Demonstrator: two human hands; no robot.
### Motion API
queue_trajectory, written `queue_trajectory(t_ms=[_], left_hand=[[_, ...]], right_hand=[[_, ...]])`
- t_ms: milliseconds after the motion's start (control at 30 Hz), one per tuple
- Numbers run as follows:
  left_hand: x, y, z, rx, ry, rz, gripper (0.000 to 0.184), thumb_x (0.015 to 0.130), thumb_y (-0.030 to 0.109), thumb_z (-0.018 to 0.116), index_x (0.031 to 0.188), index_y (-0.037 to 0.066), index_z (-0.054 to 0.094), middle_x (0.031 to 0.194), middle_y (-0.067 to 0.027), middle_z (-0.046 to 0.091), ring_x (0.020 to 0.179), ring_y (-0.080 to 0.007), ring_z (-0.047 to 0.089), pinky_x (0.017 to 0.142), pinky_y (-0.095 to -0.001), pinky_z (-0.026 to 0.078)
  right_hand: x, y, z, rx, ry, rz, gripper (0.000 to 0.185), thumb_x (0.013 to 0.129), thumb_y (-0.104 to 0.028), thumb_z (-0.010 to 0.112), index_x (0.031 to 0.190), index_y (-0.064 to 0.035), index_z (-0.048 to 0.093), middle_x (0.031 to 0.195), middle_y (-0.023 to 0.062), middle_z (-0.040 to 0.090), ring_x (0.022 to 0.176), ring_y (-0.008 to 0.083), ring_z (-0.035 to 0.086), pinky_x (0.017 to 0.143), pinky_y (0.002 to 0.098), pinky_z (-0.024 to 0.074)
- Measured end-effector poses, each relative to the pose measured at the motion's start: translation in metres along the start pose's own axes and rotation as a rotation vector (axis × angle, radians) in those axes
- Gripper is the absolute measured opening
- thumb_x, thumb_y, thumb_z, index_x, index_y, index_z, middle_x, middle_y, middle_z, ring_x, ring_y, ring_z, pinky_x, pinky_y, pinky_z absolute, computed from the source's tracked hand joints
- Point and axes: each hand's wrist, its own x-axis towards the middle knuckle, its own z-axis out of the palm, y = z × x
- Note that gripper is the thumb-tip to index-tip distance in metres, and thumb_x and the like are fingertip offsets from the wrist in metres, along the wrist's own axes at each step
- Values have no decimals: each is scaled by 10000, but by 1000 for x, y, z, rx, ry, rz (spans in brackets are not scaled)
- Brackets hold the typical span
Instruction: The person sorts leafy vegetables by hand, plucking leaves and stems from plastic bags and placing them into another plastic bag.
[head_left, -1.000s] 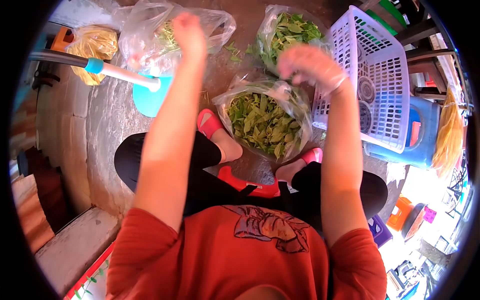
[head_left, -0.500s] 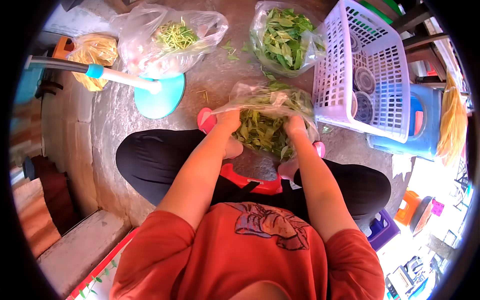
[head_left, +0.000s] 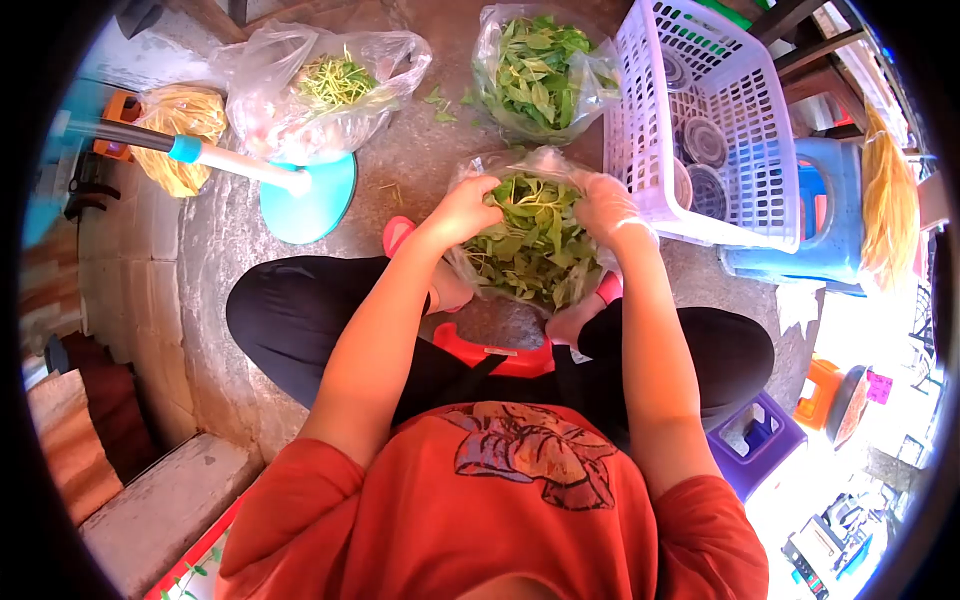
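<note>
Between my feet stands a clear plastic bag [head_left: 470, 268] filled with green leafy stems [head_left: 535, 245]. My left hand [head_left: 468, 208] is closed on the bag's left rim, thumb toward the leaves. On the opposite side, my right hand [head_left: 608, 208] has its fingers curled round the right rim, partly behind thin plastic. The bag's mouth is spread wide between both hands, and the leaves show inside it. Just beyond it sits a second clear bag of picked leaves [head_left: 545, 75]. Farther left, another clear bag holds cut green stems [head_left: 338, 80].
A white perforated basket [head_left: 655, 190] containing round clear lids [head_left: 703, 142] stands at the right, beside a blue plastic stool [head_left: 825, 215]. To the left are a turquoise round base with a pole [head_left: 310, 205] and a yellow bag [head_left: 185, 130]. A purple stool [head_left: 755, 440] is near my right knee.
Both hands have come up out of the bag to its rim. The bag's mouth, partly folded over before, is now pulled wider, with more leaves showing. The view has shifted slightly.
</note>
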Motion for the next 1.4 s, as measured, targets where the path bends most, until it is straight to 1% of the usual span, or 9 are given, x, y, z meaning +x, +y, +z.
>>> queue_trajectory(t_ms=[100,333,467,500,733,867,967,1200,1400], left_hand=[[-11,13,8,-26,44,104,223,725,9,585,948,21,595,782,-39,557,697,-96,494,638,-265,421],[-23,11,23,9,91,179,294,684,-45,570,969,24,586,898,-80,580,771,-110,517,676,-262,422],[-35,-4,26,609,33,198,426,663,-8,604,1082,53,554,1150,-137,532,1108,-289,466,921,-339,377],[-35,3,24,516,-35,105,439,678,40,631,1108,65,548,1199,-140,508,1193,-331,384,994,-370,318],[-22,30,28,335,346,433,258,734,144,664,975,73,610,1019,-87,595,1042,-286,506,898,-383,379],[-21,17,32,44,282,198,131,719,122,680,832,63,647,845,-89,624,904,-275,568,803,-367,431],[-22,17,27,360,394,443,111,747,72,657,849,32,634,818,-85,613,794,-227,563,737,-329,437],[-25,37,23,-86,176,211,111,826,116,629,848,8,624,721,11,571,662,-75,496,602,-233,406],[-30,48,15,-86,143,206,135,845,139,612,863,5,622,715,29,555,646,-61,478,580,-226,395]], right_hand=[[-14,-5,5,98,216,-251,414,723,-135,586,1131,-65,574,1065,218,587,1012,347,555,889,377,424],[-28,3,17,69,134,-119,301,704,-166,612,999,-103,624,961,191,614,928,346,579,824,392,450],[-33,13,5,142,238,-119,256,671,-114,621,921,-61,636,868,172,624,851,306,598,780,352,456],[-36,14,0,143,233,-138,239,669,-101,612,903,-53,630,847,162,616,814,277,597,761,338,455],[-40,14,-3,359,149,-175,238,684,-52,621,922,-37,623,841,116,632,803,206,595,753,317,458],[-39,16,2,302,70,-214,306,692,-58,633,997,-37,614,932,124,635,871,211,598,796,317,455],[-50,8,-6,83,83,-137,379,693,-50,635,1070,-48,595,1023,150,618,954,257,589,846,320,443],[-43,-16,-3,144,385,-682,318,753,-72,618,1070,-71,606,1081,162,598,1072,326,527,909,387,414],[-31,-13,16,54,446,-619,140,775,-141,611,888,-60,633,842,139,618,843,349,556,741,435,434]])
